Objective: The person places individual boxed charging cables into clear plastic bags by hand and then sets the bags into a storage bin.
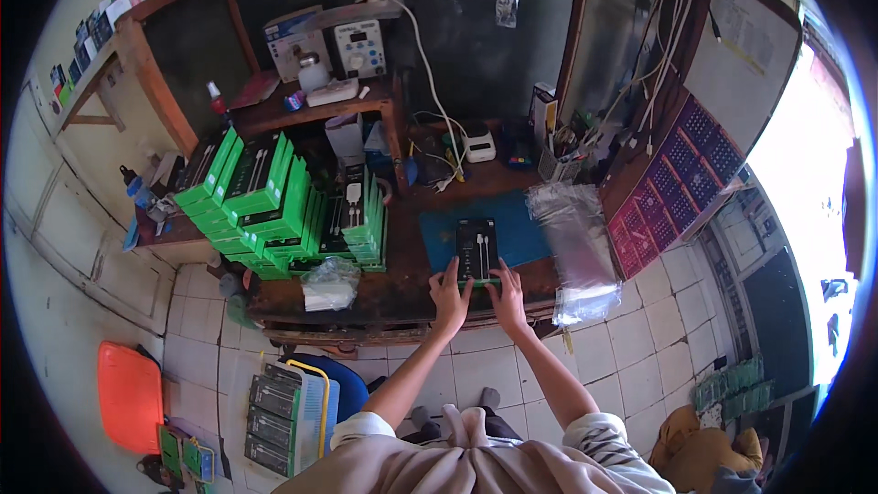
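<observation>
Cable box (476, 245) lying between two hands on a blue mat

Its broad front is facing up, black and upright-rectangular, with its long sides running away from the person. Two pale cables are showing side by side right of its middle, their plugs pointing toward the far end. Small light markings are dotting the left part, too fine to make out. A bright green strip is edging the near end, matching the green sides of the stacked boxes (274, 187) to the left.

The box is resting near the front of the dark counter (402, 305), partly covering the blue mat (441, 227). The left hand (451, 300) is grasping its near left corner and the right hand (508, 300) its near right corner, each grip closing lightly with thumb and fingers. Clear plastic sleeves (578, 242) are lying to the right.
</observation>
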`<action>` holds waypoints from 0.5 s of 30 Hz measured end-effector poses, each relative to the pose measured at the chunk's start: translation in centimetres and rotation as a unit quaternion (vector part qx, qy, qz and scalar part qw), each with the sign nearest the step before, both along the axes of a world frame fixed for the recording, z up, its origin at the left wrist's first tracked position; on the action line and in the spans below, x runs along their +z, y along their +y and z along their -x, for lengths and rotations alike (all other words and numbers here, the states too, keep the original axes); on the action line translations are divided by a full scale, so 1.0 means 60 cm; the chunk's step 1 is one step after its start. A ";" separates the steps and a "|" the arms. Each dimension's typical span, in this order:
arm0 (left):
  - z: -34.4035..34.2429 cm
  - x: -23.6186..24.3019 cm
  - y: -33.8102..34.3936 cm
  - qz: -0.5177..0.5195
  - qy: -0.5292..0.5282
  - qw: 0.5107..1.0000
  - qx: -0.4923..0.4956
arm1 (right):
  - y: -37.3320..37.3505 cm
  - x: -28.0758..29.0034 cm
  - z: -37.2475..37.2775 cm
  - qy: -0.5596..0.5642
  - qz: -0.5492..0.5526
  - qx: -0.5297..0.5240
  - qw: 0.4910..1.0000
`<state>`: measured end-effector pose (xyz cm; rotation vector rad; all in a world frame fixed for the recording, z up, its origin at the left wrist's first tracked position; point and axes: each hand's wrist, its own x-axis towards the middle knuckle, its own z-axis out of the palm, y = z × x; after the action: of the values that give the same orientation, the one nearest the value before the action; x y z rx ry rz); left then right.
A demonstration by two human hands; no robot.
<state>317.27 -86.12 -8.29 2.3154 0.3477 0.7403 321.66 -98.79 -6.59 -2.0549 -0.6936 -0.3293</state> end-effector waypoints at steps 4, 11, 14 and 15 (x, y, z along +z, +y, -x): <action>-0.046 0.029 -0.070 -0.044 0.049 0.997 0.046 | -0.057 -0.017 -0.071 0.008 -0.006 0.035 0.999; -0.216 0.088 -0.215 -0.037 -0.076 0.989 -0.118 | -0.282 0.035 -0.200 -0.029 0.044 -0.113 0.992; -0.290 0.048 -0.296 0.009 -0.041 0.975 -0.219 | -0.365 0.011 -0.231 -0.026 0.075 -0.159 0.984; -0.307 0.031 -0.320 -0.024 -0.014 0.967 -0.254 | -0.390 -0.002 -0.239 -0.024 0.099 -0.176 0.979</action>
<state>335.69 -105.35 -6.41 2.2907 -0.2759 0.5236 335.99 -122.17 -6.70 -2.3685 -0.3999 -0.5295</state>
